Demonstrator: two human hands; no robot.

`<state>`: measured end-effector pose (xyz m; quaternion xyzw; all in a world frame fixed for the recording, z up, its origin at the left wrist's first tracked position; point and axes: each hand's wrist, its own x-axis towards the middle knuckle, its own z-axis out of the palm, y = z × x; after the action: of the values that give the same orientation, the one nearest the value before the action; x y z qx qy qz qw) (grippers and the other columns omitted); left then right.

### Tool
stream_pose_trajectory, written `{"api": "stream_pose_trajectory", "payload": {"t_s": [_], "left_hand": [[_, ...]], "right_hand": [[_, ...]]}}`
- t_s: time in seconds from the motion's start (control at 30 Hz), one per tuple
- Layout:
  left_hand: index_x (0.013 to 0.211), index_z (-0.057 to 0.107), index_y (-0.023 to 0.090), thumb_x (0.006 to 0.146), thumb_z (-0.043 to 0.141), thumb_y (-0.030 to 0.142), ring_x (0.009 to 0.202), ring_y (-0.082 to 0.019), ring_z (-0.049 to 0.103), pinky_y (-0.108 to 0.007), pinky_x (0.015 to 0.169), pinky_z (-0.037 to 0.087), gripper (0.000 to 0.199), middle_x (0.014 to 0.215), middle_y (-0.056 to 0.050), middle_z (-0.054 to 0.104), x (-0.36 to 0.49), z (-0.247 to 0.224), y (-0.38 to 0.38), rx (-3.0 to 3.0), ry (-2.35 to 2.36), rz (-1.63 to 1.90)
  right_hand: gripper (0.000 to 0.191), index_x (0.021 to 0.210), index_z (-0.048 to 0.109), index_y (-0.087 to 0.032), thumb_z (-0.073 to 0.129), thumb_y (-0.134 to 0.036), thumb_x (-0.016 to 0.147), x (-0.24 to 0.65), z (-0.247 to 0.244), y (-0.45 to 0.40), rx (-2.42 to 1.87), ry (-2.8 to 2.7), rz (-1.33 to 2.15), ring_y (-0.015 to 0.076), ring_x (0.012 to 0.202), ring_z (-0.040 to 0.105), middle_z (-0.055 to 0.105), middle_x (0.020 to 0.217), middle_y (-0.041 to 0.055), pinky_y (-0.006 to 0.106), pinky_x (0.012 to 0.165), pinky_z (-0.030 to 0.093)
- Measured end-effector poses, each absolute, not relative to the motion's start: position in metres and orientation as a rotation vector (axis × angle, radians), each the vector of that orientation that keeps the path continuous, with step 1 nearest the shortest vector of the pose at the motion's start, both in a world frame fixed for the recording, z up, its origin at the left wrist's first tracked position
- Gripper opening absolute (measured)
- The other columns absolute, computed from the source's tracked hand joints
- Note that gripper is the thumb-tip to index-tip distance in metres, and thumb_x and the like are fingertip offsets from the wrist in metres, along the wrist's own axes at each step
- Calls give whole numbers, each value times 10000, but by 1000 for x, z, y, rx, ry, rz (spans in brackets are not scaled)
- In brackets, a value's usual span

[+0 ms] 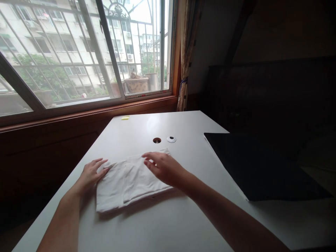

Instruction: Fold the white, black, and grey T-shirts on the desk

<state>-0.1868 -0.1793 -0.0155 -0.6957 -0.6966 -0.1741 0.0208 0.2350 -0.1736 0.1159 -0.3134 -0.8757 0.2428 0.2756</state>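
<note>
A white cloth garment (131, 182), folded into a flat rectangle of several layers, lies on the white table (199, 217). Small wrinkles run over its top, and its exact kind is not clear. At its left edge is my left hand (90, 175), fingers apart, the tips by the far left corner. My right hand (164, 168) is over the right part of the cloth, with fingers loosely bent and spread near the far edge. Neither hand grips the fabric; whether the right fingertips touch it I cannot tell.
Behind the cloth are a round cable hole (156, 140) and a white round cover (171, 139). A yellow sticky note (125, 118) is at the far left corner. A large black sheet (257, 168) covers the right side. Beyond stand a barred window (105, 52) and a curtain (185, 59).
</note>
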Motion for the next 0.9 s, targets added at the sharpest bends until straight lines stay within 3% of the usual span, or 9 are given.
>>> {"api": "stream_pose_trajectory", "payload": {"t_s": [0.2,0.33,0.43,0.63,0.77,0.9], "left_hand": [[1345,668,230,908,485,624,1331,-324,531,-494,1180,359,617,1438,-116,602,-180,-10,-180,-2226,-2164,-580],[1319,687,266,898,510,661,1334,-318,517,-491,1190,355,604,1439,-83,603,-168,-3,-183,-2290,-2159,-622],[1300,697,304,917,547,640,1359,-312,484,-494,1192,362,531,1441,-61,599,-152,4,-186,-2369,-2087,-696],[1279,702,311,969,607,466,1306,-289,528,-499,1124,456,360,1350,-71,660,-112,13,-182,-2567,-1758,-873],[1233,719,317,974,623,370,1242,-267,579,-455,1070,505,281,1263,-64,705,-93,14,-177,-2624,-1600,-936],[1214,726,317,959,650,345,1212,-257,597,-431,1055,514,268,1242,-56,716,-86,13,-177,-2657,-1568,-934]], "right_hand": [[378,1354,650,-243,503,-359,1026,281,48,-150,-1118,-2642,396,303,1317,553,621,1437,100,477,1096,454],[460,1492,532,-317,384,-429,1071,309,19,-149,-1190,-2673,301,272,1483,389,431,1629,41,492,1213,317],[474,1515,506,-331,372,-448,1076,335,11,-136,-1243,-2674,244,258,1512,354,394,1654,25,497,1242,261],[311,1304,668,-254,515,-289,1035,371,18,-117,-1118,-2578,37,282,1316,560,637,1420,89,539,1171,352],[141,1097,724,-223,636,-237,987,342,33,-142,-813,-2521,59,239,1078,635,733,1125,74,426,986,487],[105,1000,718,-225,711,-319,955,289,43,-176,-576,-2612,180,187,902,620,725,1012,30,333,840,492]]}}
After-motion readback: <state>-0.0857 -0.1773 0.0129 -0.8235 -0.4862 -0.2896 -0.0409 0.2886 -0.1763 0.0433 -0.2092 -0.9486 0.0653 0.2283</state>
